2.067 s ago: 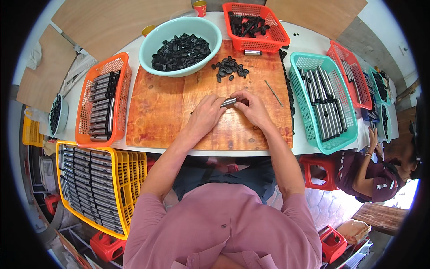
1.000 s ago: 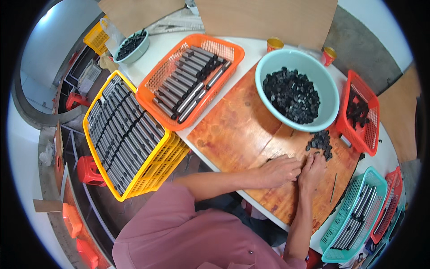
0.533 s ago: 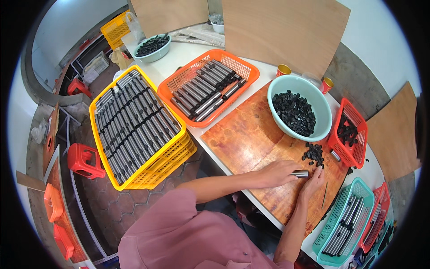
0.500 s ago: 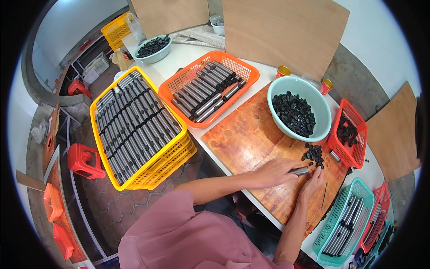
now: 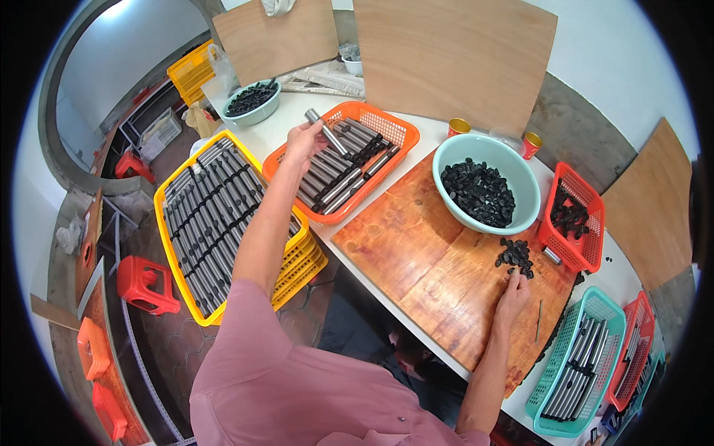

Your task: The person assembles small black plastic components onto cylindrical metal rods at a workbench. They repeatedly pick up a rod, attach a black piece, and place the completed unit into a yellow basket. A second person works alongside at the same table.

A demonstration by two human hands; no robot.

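Above the orange basket [image 5: 407, 134] at the upper middle, my left hand [image 5: 303, 145] is closed round a silver metal tube [image 5: 326, 132] with a black lower end. Several similar tubes lie in rows in that basket under it. My right hand [image 5: 512, 299] rests on the brown wooden board [image 5: 416, 245], its fingertips pressed together at the near edge of a small pile of black oval pieces [image 5: 515, 253]. Whatever those fingers pinch is too small to make out. Just beyond the pile stands a pale green bowl [image 5: 532, 178] of more black pieces.
At left a yellow crate [image 5: 169, 269] holds rows of tubes. A red basket [image 5: 595, 249] of black parts and a green basket [image 5: 537, 405] of tubes stand right. A thin dark rod [image 5: 539, 320] lies beside my right forearm. Two small tins [image 5: 458, 127] stand behind the bowl.
My left hand, with a tube in it, has swung from the board beside my right hand up and left to the orange basket. The right hand has stayed by the black pile.
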